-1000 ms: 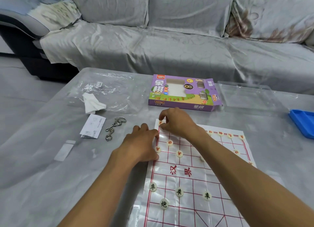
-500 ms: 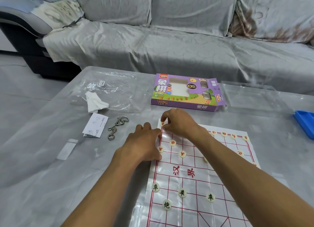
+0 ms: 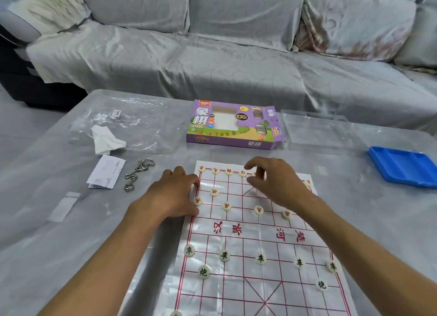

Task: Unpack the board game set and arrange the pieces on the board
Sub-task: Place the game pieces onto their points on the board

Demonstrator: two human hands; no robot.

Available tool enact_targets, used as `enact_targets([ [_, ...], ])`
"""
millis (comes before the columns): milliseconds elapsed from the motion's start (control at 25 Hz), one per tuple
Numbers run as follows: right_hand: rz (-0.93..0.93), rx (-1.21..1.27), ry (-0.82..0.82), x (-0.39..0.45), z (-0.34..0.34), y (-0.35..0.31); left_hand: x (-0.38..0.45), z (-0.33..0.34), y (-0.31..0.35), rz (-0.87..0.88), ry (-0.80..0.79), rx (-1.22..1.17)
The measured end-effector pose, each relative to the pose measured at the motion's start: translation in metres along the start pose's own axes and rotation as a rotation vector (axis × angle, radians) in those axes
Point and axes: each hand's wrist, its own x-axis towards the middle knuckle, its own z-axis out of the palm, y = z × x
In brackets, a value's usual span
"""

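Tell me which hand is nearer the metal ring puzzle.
Left. The left hand rests on the board's left edge, just right of the metal ring puzzle; the right hand is farther right, over the back row.

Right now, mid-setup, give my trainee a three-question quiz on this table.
1. True or false: the purple cardboard game box lies beyond the far edge of the red-lined plastic board sheet.
2. Which hand rests at the sheet's left edge: A left hand, B right hand?
3. Fill in: the blue plastic tray lies to the sheet's ____.

Key: 1 true; 2 A; 3 right.
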Motion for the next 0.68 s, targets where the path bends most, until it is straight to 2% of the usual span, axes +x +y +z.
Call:
enact_targets([
  [160, 0.16, 0.001, 0.015, -0.061, -0.008, 0.053, -0.004, -0.001, 0.004, -0.02, -0.009, -0.013],
  [480, 0.162, 0.04, 0.124, -0.069, -0.015, 0.084, -0.002, 0.0, 0.003, -0.042, -0.012, -0.006],
  [680, 0.261, -0.011, 0.039, -0.071, -0.019, 0.101, 0.0, 0.002, 0.001, -0.032, -0.015, 0.014],
])
